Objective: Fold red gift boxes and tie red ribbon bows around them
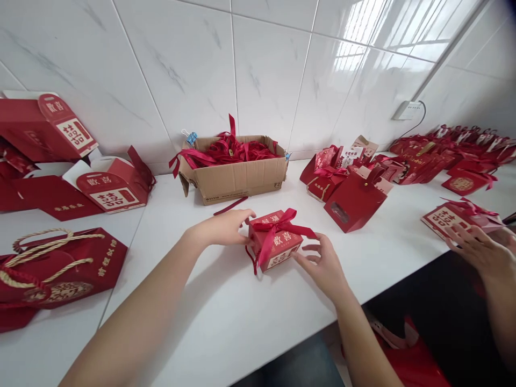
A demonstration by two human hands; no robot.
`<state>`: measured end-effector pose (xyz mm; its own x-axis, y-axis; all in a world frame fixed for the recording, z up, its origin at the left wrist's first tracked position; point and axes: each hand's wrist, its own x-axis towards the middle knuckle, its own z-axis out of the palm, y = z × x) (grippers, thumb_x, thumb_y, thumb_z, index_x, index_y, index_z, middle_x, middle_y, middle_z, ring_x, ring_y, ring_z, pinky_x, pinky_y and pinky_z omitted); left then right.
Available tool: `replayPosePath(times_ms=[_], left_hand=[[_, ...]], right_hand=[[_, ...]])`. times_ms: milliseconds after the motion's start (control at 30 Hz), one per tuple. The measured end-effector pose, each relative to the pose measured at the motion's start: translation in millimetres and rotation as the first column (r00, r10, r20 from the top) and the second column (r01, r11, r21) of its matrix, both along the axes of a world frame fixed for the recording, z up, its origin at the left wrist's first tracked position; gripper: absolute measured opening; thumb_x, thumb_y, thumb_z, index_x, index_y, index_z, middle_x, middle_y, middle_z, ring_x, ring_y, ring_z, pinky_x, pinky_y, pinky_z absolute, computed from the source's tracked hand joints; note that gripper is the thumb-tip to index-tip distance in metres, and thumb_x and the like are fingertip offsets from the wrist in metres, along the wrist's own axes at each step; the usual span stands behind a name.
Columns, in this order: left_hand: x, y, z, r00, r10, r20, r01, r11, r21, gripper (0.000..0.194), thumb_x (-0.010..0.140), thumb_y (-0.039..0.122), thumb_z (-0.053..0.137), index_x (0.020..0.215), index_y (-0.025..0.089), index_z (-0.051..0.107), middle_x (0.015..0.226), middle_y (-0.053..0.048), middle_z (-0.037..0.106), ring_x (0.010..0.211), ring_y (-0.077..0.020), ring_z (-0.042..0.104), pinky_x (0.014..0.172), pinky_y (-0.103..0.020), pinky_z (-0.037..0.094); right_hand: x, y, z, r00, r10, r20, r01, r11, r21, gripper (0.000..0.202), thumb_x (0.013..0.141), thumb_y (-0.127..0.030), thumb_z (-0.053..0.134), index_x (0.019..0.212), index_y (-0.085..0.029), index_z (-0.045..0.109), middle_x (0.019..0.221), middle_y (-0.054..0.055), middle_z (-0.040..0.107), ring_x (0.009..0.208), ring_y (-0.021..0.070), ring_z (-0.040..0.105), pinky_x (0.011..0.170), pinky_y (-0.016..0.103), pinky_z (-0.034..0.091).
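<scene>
Where the small red box (282, 259) is sitting: near the middle of the white counter (193, 328), between both hands, with its ribbon bow (282, 226) lying on top.
Left hand (228, 227): its thumb and fingers are parting loosely and touching the box's left end; uneven pressure could be skewing or denting the card.
Right hand (325, 269): its fingers are spreading at the right end, close to a bow tail; catching that tail could be loosening the knot.
Dark cord (254, 262): it is trailing at the left, where sliding the box could be trapping it underneath.
Loose strip (230, 206): it is lying just beyond, before the ribbon carton (242, 185); a far-reaching sweep could be dragging it.
Upright red bag (355, 199): it is standing far right, where a stray elbow could be tipping it.
</scene>
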<state>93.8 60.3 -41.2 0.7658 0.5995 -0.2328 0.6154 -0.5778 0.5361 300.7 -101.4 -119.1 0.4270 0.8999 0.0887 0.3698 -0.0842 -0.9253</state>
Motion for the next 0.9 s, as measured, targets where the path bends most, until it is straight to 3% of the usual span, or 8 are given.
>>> replayPosePath(times_ms=[67, 133, 333, 467, 633, 733, 900], left_hand=[[7, -2, -7.2, 0.997, -0.056, 0.045, 0.059, 0.996, -0.064, 0.035, 0.067, 0.037, 0.065, 0.100, 0.026, 0.062, 0.102, -0.002, 0.068, 0.090, -0.0230, 0.063, 0.070, -0.028, 0.047], [13, -7, -12.3, 0.993, -0.080, 0.082, 0.087, 0.993, -0.083, 0.028, 0.068, 0.035, 0.066, 0.093, 0.025, 0.062, 0.095, -0.001, 0.069, 0.085, -0.0218, 0.064, 0.069, -0.028, 0.047], [35, -28, -32.0, 0.980, -0.086, 0.178, 0.092, 0.995, -0.027, 0.033, 0.072, 0.043, 0.065, 0.096, 0.022, 0.058, 0.100, -0.005, 0.066, 0.085, -0.0231, 0.063, 0.069, -0.031, 0.048], [49, -39, -55.6, 0.964, -0.126, 0.234, 0.117, 0.992, 0.051, 0.048, 0.079, 0.050, 0.059, 0.115, 0.021, 0.052, 0.114, -0.010, 0.061, 0.103, -0.0260, 0.058, 0.082, -0.036, 0.047], [54, -43, -81.8, 0.946, -0.213, 0.245, 0.173, 0.969, 0.175, 0.058, 0.080, 0.048, 0.062, 0.128, 0.021, 0.045, 0.134, -0.013, 0.048, 0.127, -0.0303, 0.040, 0.106, -0.049, 0.029], [53, -42, -86.4, 0.943, -0.235, 0.236, 0.187, 0.960, 0.207, 0.054, 0.082, 0.050, 0.057, 0.127, 0.022, 0.047, 0.134, -0.013, 0.048, 0.127, -0.0305, 0.038, 0.106, -0.049, 0.028], [53, -43, -85.7, 0.949, -0.227, 0.219, 0.180, 0.960, 0.215, 0.057, 0.083, 0.051, 0.055, 0.131, 0.022, 0.044, 0.135, -0.012, 0.047, 0.128, -0.0305, 0.037, 0.106, -0.048, 0.029]], right_hand=[[-13, -2, -5.9, 0.996, 0.010, -0.090, -0.003, 0.997, 0.075, 0.078, 0.064, -0.044, 0.077, 0.128, -0.025, 0.037, 0.135, 0.013, 0.042, 0.116, 0.0271, 0.052, 0.084, 0.041, 0.055], [-24, -2, -8.4, 0.993, 0.064, -0.100, -0.054, 0.994, 0.099, 0.085, 0.060, -0.040, 0.081, 0.130, -0.026, 0.034, 0.137, 0.012, 0.043, 0.123, 0.0289, 0.048, 0.097, 0.046, 0.048], [-26, -4, -9.0, 0.988, -0.093, -0.125, 0.103, 0.992, 0.076, 0.082, 0.059, -0.033, 0.079, 0.124, -0.025, 0.030, 0.129, 0.014, 0.049, 0.120, 0.0329, 0.052, 0.094, 0.049, 0.050], [-9, -16, -15.9, 0.964, -0.242, -0.113, 0.252, 0.965, 0.078, 0.083, 0.059, -0.037, 0.080, 0.126, -0.027, 0.032, 0.134, 0.013, 0.044, 0.123, 0.0345, 0.048, 0.098, 0.050, 0.047], [15, -34, -32.2, 0.872, -0.473, -0.124, 0.487, 0.862, 0.142, 0.101, 0.057, -0.040, 0.082, 0.136, -0.030, 0.020, 0.142, 0.012, 0.035, 0.131, 0.0358, 0.040, 0.110, 0.051, 0.037], [34, -41, -39.1, 0.829, -0.533, -0.171, 0.556, 0.817, 0.150, 0.106, 0.056, -0.041, 0.083, 0.137, -0.030, 0.015, 0.145, 0.013, 0.032, 0.132, 0.0335, 0.039, 0.111, 0.050, 0.035], [79, -42, -42.6, 0.799, -0.555, -0.230, 0.595, 0.784, 0.175, 0.091, 0.051, -0.037, 0.086, 0.122, -0.023, 0.030, 0.143, 0.015, 0.036, 0.132, 0.0296, 0.041, 0.112, 0.048, 0.035]])
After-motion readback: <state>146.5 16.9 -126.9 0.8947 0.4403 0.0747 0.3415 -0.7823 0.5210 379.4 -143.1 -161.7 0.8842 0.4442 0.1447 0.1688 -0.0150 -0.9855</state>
